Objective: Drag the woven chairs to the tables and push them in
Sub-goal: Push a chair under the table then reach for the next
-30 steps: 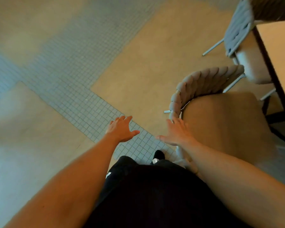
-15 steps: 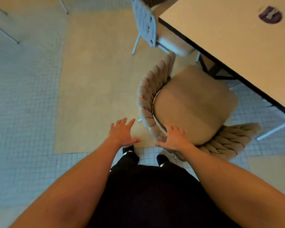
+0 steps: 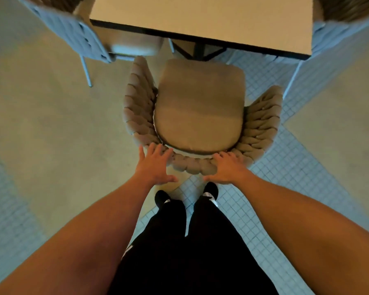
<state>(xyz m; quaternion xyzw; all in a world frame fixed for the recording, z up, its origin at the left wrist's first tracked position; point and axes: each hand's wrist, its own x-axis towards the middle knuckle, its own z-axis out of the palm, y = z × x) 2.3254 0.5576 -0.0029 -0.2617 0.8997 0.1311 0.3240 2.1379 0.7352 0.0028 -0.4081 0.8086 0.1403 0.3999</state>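
We are looking down on a tan chair with a thick woven rope back and a padded beige seat (image 3: pixel 198 111), standing just in front of the pale rectangular counter with a black edge (image 3: pixel 200 20). The chair's seat front is lying right at the counter's near edge, not yet tucked beneath it. Both of our hands are resting on the chair's curved woven back, at the side farthest from the counter. The left hand (image 3: pixel 152 167) is lying flat with fingers spread over the weave, thumb pointing inward. The right hand (image 3: pixel 227 168) is doing likewise, fingers straight and splayed, nothing pinched. Left of the woven chair, a grey-backed chair with thin metal legs (image 3: pixel 77 37) is sitting pushed against the counter. Our black shoes (image 3: pixel 210 189) are standing on the small-tiled floor (image 3: pixel 307 167) behind the woven chair.
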